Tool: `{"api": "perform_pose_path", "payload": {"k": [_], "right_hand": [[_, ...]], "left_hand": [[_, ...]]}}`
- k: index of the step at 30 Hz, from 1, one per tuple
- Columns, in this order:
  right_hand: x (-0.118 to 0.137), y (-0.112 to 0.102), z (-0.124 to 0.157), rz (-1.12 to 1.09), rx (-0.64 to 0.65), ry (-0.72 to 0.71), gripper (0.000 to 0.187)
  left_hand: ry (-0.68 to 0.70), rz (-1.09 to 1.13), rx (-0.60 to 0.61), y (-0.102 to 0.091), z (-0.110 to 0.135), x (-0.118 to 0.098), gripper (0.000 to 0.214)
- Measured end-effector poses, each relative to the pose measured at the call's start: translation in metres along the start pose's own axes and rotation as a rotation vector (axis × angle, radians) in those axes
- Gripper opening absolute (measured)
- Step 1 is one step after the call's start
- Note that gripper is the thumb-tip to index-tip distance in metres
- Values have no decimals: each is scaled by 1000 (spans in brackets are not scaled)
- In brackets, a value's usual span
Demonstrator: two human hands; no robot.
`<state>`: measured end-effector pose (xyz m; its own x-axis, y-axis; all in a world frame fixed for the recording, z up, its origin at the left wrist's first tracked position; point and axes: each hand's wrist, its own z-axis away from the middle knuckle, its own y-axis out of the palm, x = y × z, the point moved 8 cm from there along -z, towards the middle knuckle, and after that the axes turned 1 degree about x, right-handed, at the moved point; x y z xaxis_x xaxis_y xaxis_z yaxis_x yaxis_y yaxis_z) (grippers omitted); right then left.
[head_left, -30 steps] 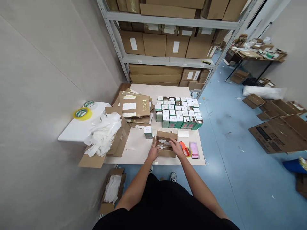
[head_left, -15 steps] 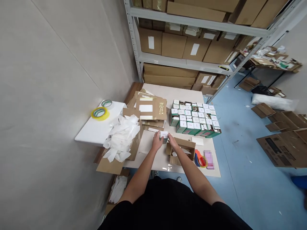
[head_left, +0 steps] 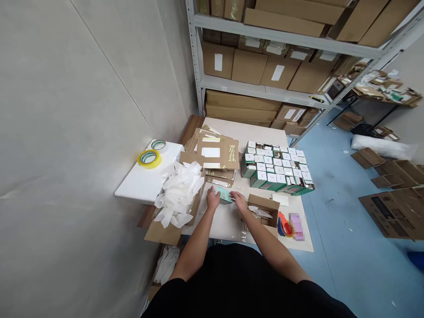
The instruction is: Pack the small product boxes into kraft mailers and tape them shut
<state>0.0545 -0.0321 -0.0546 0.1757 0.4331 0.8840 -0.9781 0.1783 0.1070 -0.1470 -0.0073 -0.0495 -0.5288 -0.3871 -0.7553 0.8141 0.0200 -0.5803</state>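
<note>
Both my hands hold one small green and white box (head_left: 225, 194), tipped on its side just above the white table (head_left: 228, 221). My left hand (head_left: 212, 199) grips its left end and my right hand (head_left: 238, 201) grips its right end. An open small cardboard box (head_left: 263, 209) with white paper inside stands right of my right hand. A block of several matching green and white boxes (head_left: 277, 168) sits behind it.
A carton of white plastic bags (head_left: 177, 194) lies left of my hands. Flattened cardboard (head_left: 215, 154) is stacked behind. Two tape rolls (head_left: 149, 158) rest on a white side shelf. A red tape dispenser (head_left: 282, 224) lies at the table's right edge. Metal shelving with cartons (head_left: 265, 66) stands behind.
My hands left the open cardboard box, went left to the single green box standing on the table, took hold of it and tipped it onto its side. The view shifted left.
</note>
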Motion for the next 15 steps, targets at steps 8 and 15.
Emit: {"api": "perform_pose_path", "payload": {"k": [8, 15], "right_hand": [[27, -73, 32, 80, -307, -129, 59], [50, -148, 87, 163, -454, -217, 71]], "left_hand": [[163, 317, 89, -25, 32, -30, 64], [190, 185, 336, 53, 78, -75, 62]]}}
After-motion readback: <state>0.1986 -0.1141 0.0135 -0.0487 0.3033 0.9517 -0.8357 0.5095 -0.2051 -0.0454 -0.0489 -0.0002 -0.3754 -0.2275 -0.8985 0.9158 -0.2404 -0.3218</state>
